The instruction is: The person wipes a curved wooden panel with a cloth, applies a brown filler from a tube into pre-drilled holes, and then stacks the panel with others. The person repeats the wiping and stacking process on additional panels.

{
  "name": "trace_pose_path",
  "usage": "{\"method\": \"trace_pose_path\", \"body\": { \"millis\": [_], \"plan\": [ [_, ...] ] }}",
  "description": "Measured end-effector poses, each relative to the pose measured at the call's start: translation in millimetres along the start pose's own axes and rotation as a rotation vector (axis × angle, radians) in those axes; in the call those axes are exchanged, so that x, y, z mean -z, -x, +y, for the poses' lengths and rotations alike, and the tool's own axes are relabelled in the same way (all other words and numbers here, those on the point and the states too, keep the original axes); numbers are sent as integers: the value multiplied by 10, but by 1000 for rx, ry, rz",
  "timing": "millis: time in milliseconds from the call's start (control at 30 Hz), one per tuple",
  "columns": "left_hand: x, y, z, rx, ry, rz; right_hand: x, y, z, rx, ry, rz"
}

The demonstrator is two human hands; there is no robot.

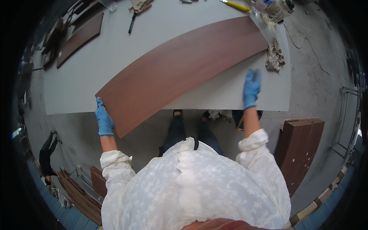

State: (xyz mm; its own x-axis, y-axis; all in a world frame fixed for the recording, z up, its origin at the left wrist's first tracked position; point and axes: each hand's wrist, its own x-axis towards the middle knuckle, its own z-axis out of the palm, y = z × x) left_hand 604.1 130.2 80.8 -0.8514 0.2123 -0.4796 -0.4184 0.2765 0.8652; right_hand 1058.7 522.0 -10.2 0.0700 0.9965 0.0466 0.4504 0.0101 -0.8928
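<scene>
A long reddish-brown wooden panel (180,67) lies slantwise over the white table (76,96), its near left corner sticking out past the table's front edge. At that left end my left hand (104,118), in a blue glove, is closed on the panel's short edge. My right hand (252,86), gloved the same way, is above the table to the right, apart from the panel. Motion blurs its fingers, so their pose is unclear. Beyond it, close to the panel's far right corner, a crumpled beige rag (275,56) rests on the table.
Several brown boards (80,40) lie at the table's far left. A marker (132,23), a yellow cutter (237,5) and a clear bottle (276,11) are along the far side. Stacked brown panels (301,149) stand at the right; another person (46,157) is at the far left.
</scene>
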Motion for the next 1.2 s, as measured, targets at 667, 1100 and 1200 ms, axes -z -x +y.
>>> {"method": "trace_pose_path", "body": {
  "millis": [667,1100,1200],
  "plan": [
    [-125,283,175,-1384,-498,73,589,993,-1251,-112,-1852,-279],
    [-2589,3989,-906,170,237,-1587,5018,2425,1158,268,-1825,612],
    [-3010,4851,-1356,439,-51,-1721,6073,2901,2153,791,-1981,147]
  ]
}}
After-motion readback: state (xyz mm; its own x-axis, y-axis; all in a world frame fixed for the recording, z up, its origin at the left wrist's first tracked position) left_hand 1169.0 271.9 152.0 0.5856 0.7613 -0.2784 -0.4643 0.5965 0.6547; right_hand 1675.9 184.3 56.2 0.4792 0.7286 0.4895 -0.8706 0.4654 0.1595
